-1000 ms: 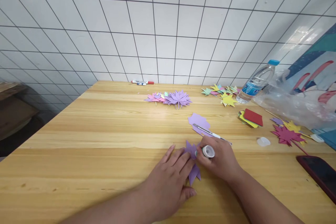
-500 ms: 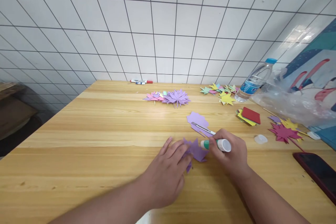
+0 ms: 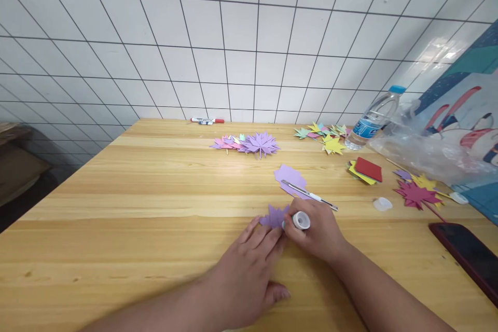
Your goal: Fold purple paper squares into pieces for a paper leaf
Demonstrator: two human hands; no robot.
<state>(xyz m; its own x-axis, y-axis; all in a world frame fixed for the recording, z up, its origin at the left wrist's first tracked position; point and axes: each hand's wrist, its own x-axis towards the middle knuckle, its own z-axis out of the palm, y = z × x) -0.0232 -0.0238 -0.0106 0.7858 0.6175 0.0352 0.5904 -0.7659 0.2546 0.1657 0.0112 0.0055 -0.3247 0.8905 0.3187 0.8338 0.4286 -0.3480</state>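
Purple paper leaf with sharply pointed lobes (image 3: 274,216) lies on a pale, smooth wooden table (image 3: 155,192), partly hidden by two bare hands. From left to right: the left hand (image 3: 249,270) is palm down with its fingers extended, fingertips over the leaf's near side, seeming to press rather than pinch. The leaf should be very light, easily bent, and likely to crease or tear at its narrow points; on this wood it would probably slide if unpinned, so its broad centre looks the safest place to hold, under flat fingertips. Just beyond lies a lavender paper piece with a jagged edge (image 3: 288,176), a slim silver-and-white craft knife (image 3: 311,196) resting across it. Next comes a white plastic tube, probably a glue stick (image 3: 301,220), tilted at the leaf's right side; its tip is hidden. The right hand (image 3: 321,228) curls firmly around that tube, just beside the knife. Further right sits a translucent round plastic cap (image 3: 383,204)
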